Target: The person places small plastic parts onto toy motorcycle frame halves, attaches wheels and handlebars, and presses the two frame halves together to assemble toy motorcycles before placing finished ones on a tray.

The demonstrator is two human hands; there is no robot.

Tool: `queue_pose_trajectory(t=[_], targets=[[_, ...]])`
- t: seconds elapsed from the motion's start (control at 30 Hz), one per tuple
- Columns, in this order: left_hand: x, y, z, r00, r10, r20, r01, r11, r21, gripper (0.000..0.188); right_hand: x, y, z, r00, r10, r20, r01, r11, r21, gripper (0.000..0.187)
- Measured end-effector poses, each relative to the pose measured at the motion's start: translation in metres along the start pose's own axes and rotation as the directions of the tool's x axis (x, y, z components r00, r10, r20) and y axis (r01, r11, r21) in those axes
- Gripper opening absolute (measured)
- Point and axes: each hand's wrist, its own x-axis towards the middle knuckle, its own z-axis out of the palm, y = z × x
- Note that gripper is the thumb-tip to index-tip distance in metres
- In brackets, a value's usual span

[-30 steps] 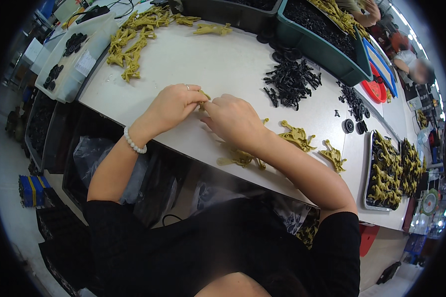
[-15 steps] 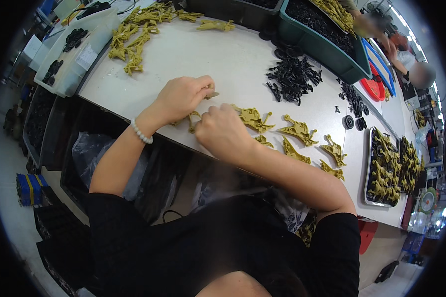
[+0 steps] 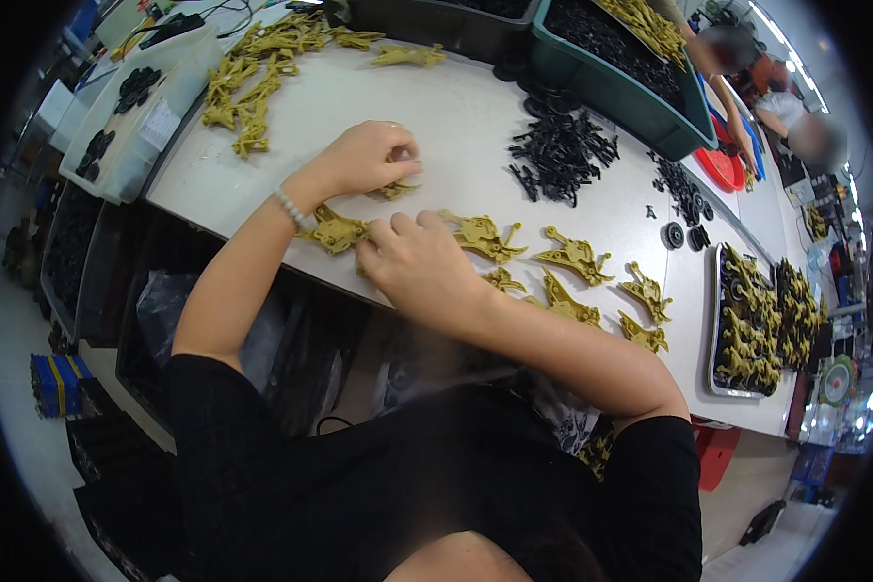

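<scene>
— Where are your hands?
— Your left hand (image 3: 364, 160) rests on the bench (image 3: 456, 126), fingers pinching a small olive plastic piece (image 3: 395, 189).
— And the other?
— Your right hand (image 3: 417, 267) is curled, fingertips touching the olive moulded part (image 3: 335, 231) near the bench edge; whether it grips, I cannot tell. A black parts pile (image 3: 563, 155) lies beyond.

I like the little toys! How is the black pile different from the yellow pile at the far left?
The black pile is dark, with thin spiky pieces in a tight heap. The yellow pile is mustard coloured, with chunkier pieces spread in a long line. Both lie loose on the white table, untouched by either hand.
</scene>
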Motion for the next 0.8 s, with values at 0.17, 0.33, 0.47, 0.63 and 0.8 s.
queue_pose_trajectory(t=[0.17,0.33,0.47,0.63,0.8], targets=[[-0.037,0.017,-0.004,0.964,0.044,-0.262,-0.015,0.994,0.111,0.031,-0.014,0.005,-0.020,0.999,0.024,0.025,-0.023,0.999,-0.023,0.017],[-0.095,0.027,0.010,0.981,-0.136,-0.139,0.173,0.937,0.304,0.047,-0.057,0.068,-0.065,0.981,0.193,0.031,-0.196,0.975,0.109,0.017],[-0.103,0.034,0.028,0.968,-0.213,-0.133,0.243,0.926,0.288,0.049,-0.134,0.151,-0.094,0.762,0.644,0.064,-0.645,0.764,-0.017,0.015],[-0.100,0.033,0.036,0.946,-0.238,-0.219,0.295,0.913,0.283,0.049,-0.178,0.225,-0.119,0.418,0.889,0.184,-0.903,0.430,-0.024,0.028],[-0.080,0.094,0.034,0.906,-0.069,-0.417,0.156,0.972,0.177,0.046,-0.202,0.251,-0.079,0.412,0.880,0.236,-0.900,0.434,-0.045,0.026]])
